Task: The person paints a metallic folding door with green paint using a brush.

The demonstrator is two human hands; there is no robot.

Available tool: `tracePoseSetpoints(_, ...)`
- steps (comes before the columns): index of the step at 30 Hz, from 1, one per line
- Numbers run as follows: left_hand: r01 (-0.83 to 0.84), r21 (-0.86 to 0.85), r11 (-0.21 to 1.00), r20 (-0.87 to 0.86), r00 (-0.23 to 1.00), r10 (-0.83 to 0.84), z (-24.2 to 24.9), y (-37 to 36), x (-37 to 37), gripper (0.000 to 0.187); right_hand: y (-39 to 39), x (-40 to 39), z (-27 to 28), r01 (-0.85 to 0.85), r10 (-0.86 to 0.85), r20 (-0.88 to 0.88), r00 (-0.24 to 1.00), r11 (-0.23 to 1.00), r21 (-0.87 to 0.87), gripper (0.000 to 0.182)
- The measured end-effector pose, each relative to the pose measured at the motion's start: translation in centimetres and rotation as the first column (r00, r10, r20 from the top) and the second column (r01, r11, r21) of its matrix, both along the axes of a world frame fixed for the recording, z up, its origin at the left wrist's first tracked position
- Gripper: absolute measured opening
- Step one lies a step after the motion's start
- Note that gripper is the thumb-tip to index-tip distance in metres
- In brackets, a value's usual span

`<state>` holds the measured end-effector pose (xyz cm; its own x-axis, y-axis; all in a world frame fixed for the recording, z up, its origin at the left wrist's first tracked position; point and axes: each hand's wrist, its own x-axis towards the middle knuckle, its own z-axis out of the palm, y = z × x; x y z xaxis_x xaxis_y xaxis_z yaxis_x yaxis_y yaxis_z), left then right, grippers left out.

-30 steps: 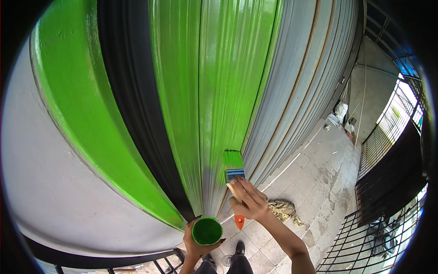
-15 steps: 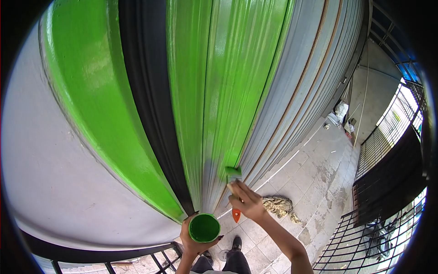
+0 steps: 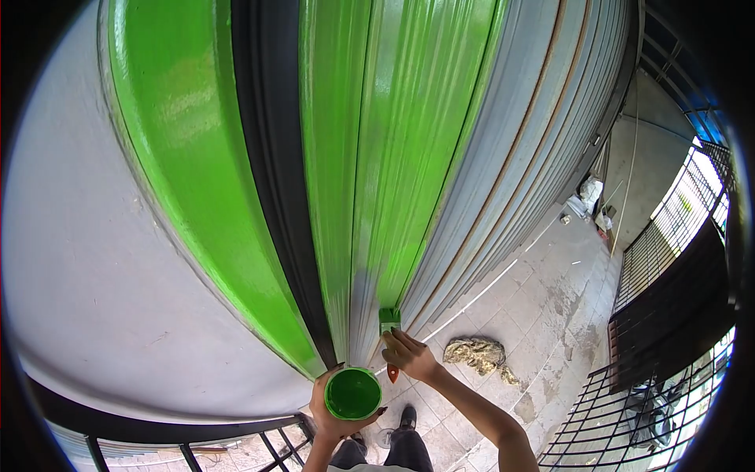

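Observation:
My left hand (image 3: 324, 405) is wrapped round an open can of green paint (image 3: 354, 394), held low in front of me. In my right hand (image 3: 410, 355) is a paintbrush (image 3: 390, 321), its bristles coated green and pressed against the ribbed metal shutter (image 3: 401, 157). The orange-red end of the brush handle pokes out below my fingers. Glossy green paint covers the shutter's panels above the brush; patchy grey shows lower down, left of the bristles. Bare grey ribs (image 3: 511, 149) run along the right.
A black strip (image 3: 271, 157) and a green-painted band (image 3: 185, 157) border the shutter, beside a pale wall (image 3: 94, 275). On the tiled floor (image 3: 543, 315) lies a crumpled cloth (image 3: 478, 355). Black metal grilles (image 3: 605, 421) stand at the right.
The brush in my right hand has moved down and slightly left along the shutter. My left hand keeps the paint can in nearly the same place. The view has shifted slightly.

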<state>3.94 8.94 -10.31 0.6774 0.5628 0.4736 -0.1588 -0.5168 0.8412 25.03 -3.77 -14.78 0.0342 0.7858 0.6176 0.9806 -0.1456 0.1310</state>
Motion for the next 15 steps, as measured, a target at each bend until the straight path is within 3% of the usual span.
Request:
tracePoseSetpoints(6, -0.025, 0.029, 0.999, -0.003, 1.0, 0.025, 0.3, -0.2, -0.4, 0.095, 2.1, 0.6, 14.2, -0.016, -0.055, 0.224, 0.973, 0.953, 0.302, 0.021)
tracePoseSetpoints(9, -0.027, 0.005, 1.0, 0.012, 1.0, 0.027, 0.3, -0.4, -0.4, 0.095, 1.8, 0.2, 18.2, -0.01, -0.171, 0.35, 0.921, 0.888, 0.46, 0.021)
tracePoseSetpoints(12, -0.031, 0.017, 0.999, -0.011, 0.999, 0.031, 0.3, -0.7, -0.7, 0.095, 2.1, 1.1, 14.4, 0.05, -0.193, 0.322, 0.927, 0.914, 0.403, 0.02)
tracePoseSetpoints(15, -0.038, 0.018, 0.999, -0.014, 0.999, 0.039, 0.4, -0.6, -0.6, 0.093, 1.6, 0.4, 7.5, 0.049, -0.1, 0.218, 0.971, 0.973, 0.228, 0.017)
